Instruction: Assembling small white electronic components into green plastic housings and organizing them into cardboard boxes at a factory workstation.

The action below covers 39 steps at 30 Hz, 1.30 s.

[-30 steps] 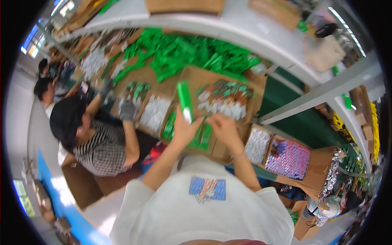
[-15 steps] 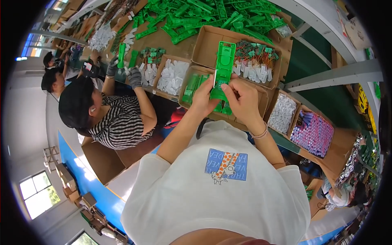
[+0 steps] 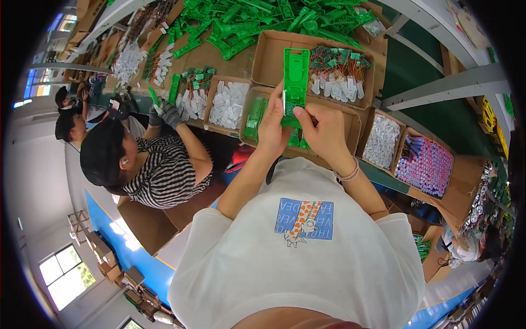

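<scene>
My left hand (image 3: pixel 274 125) is closed around the left side of a long green plastic housing (image 3: pixel 296 68), open side up, its far end pointing away from me. A small green circuit board (image 3: pixel 291 108) lies in its near part. Along the housing's left edge, by my left fingers, a thin white strip (image 3: pixel 284 100) shows. My right hand (image 3: pixel 327 130) has its thumb pressed at the board, with the other fingers curled and partly hidden. Beneath my hands is a cardboard box (image 3: pixel 247 114) containing more green housings.
Wired circuit boards with white tabs (image 3: pixel 338 74) fill a box behind. White plastic pieces (image 3: pixel 228 104) and purple-pink cylinders (image 3: pixel 424 167) fill others. Green shells (image 3: pixel 246 24) are heaped at the back. At left, a co-worker in stripes (image 3: pixel 170 170) handles green parts; a metal post (image 3: pixel 444 93) stands right.
My view has shifted slightly. The housing stands straighter in my hands, with my right thumb still at the board. The co-worker's gloved hands have come closer together, their green part now tilted.
</scene>
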{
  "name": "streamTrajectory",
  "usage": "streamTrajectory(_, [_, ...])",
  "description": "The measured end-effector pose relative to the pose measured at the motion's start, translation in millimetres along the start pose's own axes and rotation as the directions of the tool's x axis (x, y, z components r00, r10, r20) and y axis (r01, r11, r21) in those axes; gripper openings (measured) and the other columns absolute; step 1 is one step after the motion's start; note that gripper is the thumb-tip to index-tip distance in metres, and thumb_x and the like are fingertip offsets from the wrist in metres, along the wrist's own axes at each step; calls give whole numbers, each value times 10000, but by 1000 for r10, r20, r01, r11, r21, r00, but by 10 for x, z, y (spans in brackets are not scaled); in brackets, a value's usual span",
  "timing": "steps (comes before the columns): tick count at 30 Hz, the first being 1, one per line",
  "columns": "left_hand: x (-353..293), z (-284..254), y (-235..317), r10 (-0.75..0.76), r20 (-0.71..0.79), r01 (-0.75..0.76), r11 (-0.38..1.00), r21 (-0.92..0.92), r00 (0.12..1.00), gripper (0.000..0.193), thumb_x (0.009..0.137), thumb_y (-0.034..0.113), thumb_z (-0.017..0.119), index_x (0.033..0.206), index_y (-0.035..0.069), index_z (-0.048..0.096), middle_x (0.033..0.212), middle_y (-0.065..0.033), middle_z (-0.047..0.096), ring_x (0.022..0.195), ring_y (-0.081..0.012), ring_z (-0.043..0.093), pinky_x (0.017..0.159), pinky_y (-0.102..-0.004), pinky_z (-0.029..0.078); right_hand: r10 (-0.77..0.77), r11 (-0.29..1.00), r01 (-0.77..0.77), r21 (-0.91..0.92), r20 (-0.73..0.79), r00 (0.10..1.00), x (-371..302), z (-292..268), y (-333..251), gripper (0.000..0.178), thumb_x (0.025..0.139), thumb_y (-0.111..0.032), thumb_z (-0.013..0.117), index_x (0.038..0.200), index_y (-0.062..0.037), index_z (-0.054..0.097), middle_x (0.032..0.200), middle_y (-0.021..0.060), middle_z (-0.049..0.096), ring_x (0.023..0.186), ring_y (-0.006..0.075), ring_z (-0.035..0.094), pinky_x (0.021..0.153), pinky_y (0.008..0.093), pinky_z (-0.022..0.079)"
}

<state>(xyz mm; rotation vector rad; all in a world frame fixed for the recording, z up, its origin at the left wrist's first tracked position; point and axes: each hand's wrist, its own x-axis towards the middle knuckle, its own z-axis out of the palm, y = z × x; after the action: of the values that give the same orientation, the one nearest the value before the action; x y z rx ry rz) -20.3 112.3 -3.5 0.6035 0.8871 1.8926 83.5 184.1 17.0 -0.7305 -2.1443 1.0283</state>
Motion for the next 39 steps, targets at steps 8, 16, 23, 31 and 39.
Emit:
streamTrajectory(8, [33,-31,-38,0,-127,9,998,66,992,463,1011,270,345,1386,0,374,1289,-155,537,1169,-232,533,993,-364,415,66,996,-69,58,63,996,48,92,111,248,860,-194,639,718,7,621,483,106,446,402,161,382,417,322,290])
streamTrajectory(16, [52,5,-58,-19,-207,39,995,94,978,483,904,127,379,1369,-4,399,1243,-160,564,1105,-217,561,953,-346,441,148,977,-170,128,165,975,152,51,223,310,833,-245,665,647,1,630,485,93,510,418,184,460,422,323,335])
streamTrajectory(23, [47,-66,-48,-100,-166,95,995,-34,981,425,886,187,473,1279,26,463,1191,-112,582,1021,-172,549,921,-338,446,199,932,-307,192,438,877,164,-66,418,277,858,-230,683,715,3,640,604,-6,568,535,62,480,460,216,367])
streamTrajectory(31, [-13,-170,-138,24,-181,40,939,342,983,328,892,38,462,1217,16,486,1167,-104,574,1029,-155,558,920,-312,445,138,868,-248,430,270,953,69,88,426,176,810,-122,692,898,15,624,909,35,585,809,84,545,603,231,466])
streamTrajectory(39, [6,-112,-104,-24,-109,37,992,117,994,285,870,-27,459,1152,-23,499,1191,-174,598,1105,-212,582,967,-339,444,74,854,-175,490,219,973,5,171,532,106,773,-49,670,843,16,623,899,27,577,797,87,548,651,235,479])
